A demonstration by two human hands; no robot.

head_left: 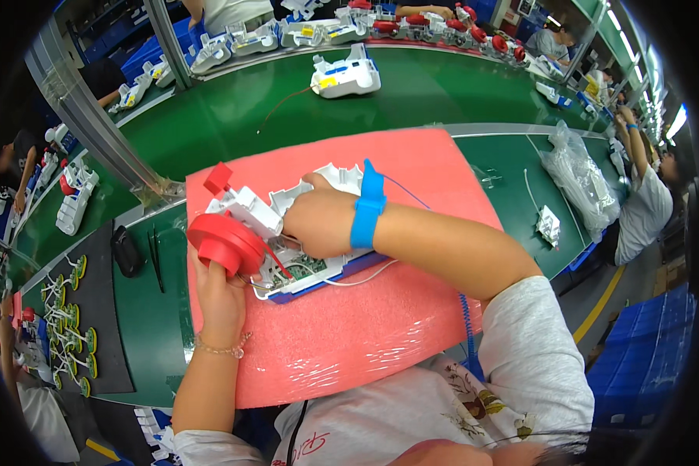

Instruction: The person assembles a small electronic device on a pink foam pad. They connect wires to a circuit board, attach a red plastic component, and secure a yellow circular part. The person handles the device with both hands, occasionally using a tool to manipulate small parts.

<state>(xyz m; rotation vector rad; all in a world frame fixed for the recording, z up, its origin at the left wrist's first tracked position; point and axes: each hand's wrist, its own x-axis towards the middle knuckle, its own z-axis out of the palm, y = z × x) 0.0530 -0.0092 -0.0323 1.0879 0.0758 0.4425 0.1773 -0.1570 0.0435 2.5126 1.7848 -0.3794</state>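
On a pink foam mat [326, 357] lies a white-and-blue plastic housing [334, 276] with a green circuit board and wires inside. A red round part [227, 242], joined to a white plastic piece [248, 210], sits over the housing's left end. My left hand [222, 291] is closed against the underside of that red part, its fingertips partly hidden. Bent over the housing, my right hand [322, 217] has its fingers curled down into it beside the white piece; what they grip is hidden. A blue wrist strap [368, 206] with a coiled cord circles my right wrist.
Tweezers [156, 260] and a black case [126, 252] lie left, beside a dark mat [116, 334] bearing several green wired parts. A clear plastic bag [582, 179] rests on the right. Across the green conveyor [225, 113] stands another white housing [346, 75]; other people work around.
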